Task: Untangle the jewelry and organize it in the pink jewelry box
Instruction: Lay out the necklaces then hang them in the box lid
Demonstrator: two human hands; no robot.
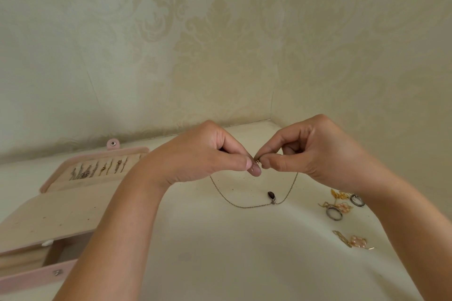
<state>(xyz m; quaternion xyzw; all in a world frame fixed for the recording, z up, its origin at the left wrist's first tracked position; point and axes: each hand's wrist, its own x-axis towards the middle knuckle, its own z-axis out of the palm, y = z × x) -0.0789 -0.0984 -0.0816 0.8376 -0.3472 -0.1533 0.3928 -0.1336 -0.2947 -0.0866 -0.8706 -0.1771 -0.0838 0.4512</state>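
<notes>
Fingertips of left hand (210, 154) and right hand (315, 151) pinch the necklace (247, 206) clasp ends together

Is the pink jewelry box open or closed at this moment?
Open. The pink jewelry box lies unfolded, its inner panel with a row of small jewelry pieces exposed and the snap tab unfastened.

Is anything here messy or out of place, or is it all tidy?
Yes: on the right of the table, a clump of gold chains, grey rings and pink flowers lies jumbled together, outside the open pink jewelry box on the left. Nothing looks broken.
</notes>
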